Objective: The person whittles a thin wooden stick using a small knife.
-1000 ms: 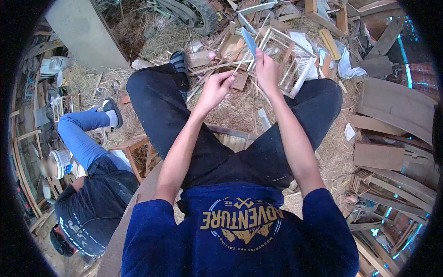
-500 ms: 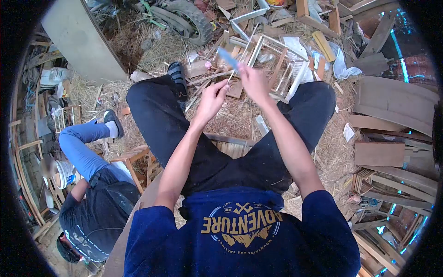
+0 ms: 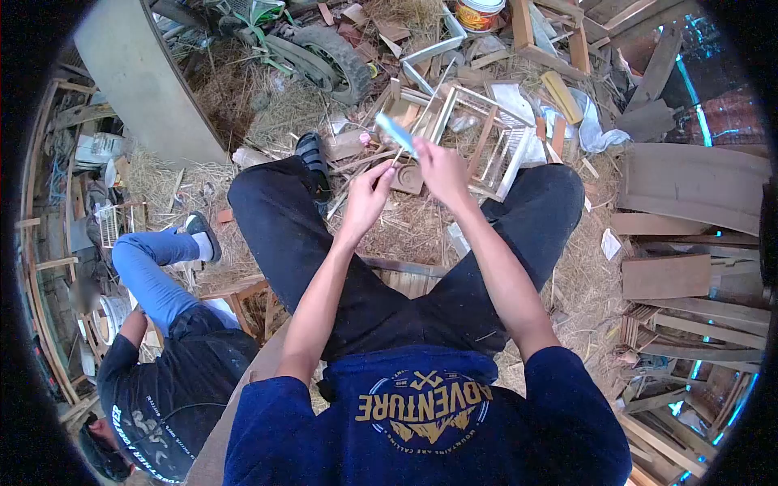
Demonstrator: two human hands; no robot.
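Observation:
My right hand (image 3: 442, 174) is closed around a knife whose pale, shiny blade (image 3: 395, 132) points up and to the left. Its handle is hidden inside my fingers. Close by on the left, my left hand (image 3: 369, 198) pinches a thin wooden stick (image 3: 396, 157) between thumb and fingertips. The stick's upper end runs toward the blade; whether the two touch, I cannot tell. Both hands are held out in front of my knees, above the straw-covered ground.
Beyond my hands lies a white wooden frame with thin bars (image 3: 512, 154). A paint bucket (image 3: 480, 14) and a tyre (image 3: 344, 61) are farther off. Another person (image 3: 174, 356) sits at the left. Boards (image 3: 666, 277) are stacked at the right.
The knife blade has come lower and nearer the stick, and my right hand has shifted slightly down. My left hand keeps its pinch on the stick. The view has tilted a little upward.

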